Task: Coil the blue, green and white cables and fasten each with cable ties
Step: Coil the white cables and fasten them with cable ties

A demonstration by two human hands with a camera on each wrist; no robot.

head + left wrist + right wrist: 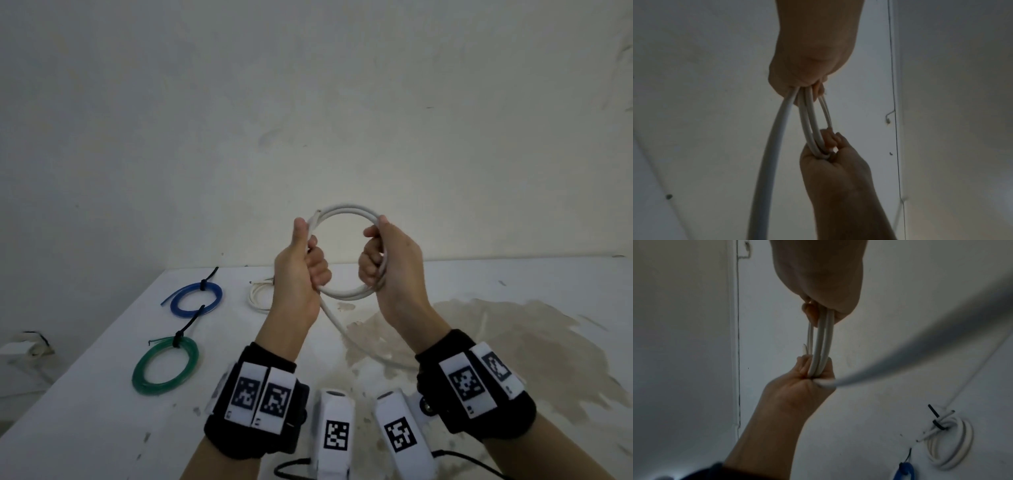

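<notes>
At the far left of the table (102, 411) lie my finished pieces: the green coil (165, 366) nearest me and the blue coil (196, 294) beyond it, each cinched with a black cable tie (177, 337), and just past them a smaller white coil (949, 443), also tied, mostly hidden behind my forearm in the head view. My left hand (301, 265) is raised above the table with its fingers wrapped around the left side of the white cable (346, 209), thumb pressed up along the strands near the cut end. The loop I hold stands upright, its flat face turned toward me and its opening looking at the wall, two turns lying side by side. My right hand (388, 260) is clenched around the loop's right side. From under my left fist the loose tail (346, 330) runs down and rightward across the stained tabletop, so the uncoiled length points away to my right. The risk I see is springback: this stiff cable wants to unwind, and if either fist loosens while I feed the tail round, the turns could fan apart or the short cut end slip from under my thumb. The trailing tail may also drag or twist, kinking the next turn.
</notes>
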